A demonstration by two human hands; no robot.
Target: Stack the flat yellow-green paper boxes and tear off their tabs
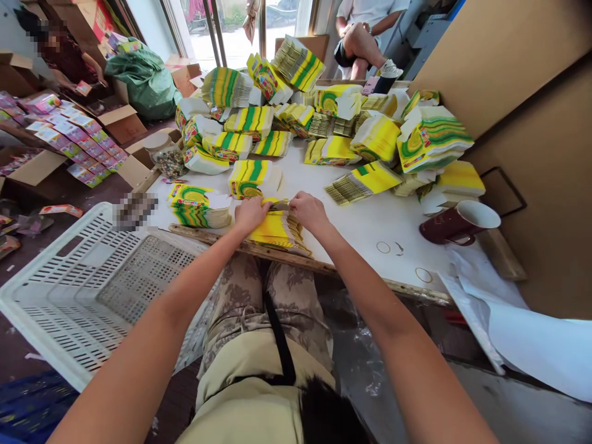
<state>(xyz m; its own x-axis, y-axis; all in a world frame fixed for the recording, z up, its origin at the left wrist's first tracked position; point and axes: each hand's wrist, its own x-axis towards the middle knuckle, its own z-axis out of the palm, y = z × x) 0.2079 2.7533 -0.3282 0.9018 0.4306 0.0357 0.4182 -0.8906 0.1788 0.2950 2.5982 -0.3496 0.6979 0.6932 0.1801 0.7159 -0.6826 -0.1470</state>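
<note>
At the table's near edge, a fanned stack of flat yellow cartons (276, 232) lies just in front of me. Above it, my left hand (251, 214) and my right hand (307, 209) grip opposite ends of one flattened carton (276, 205), fingers closed on it. Left of my hands stands a stack of yellow and green cartons (198, 206) with red lettering. Another bundle of flat cartons (254, 177) sits just beyond my left hand. The undersides of my fingers are hidden.
Many carton bundles (252, 120) fill the table's far side. A maroon mug (457, 223) stands right, a jar (166, 155) left. A white plastic crate (92, 271) is at my left. Cardboard (546, 185) walls the right. Two people (370, 31) sit beyond the table and far left.
</note>
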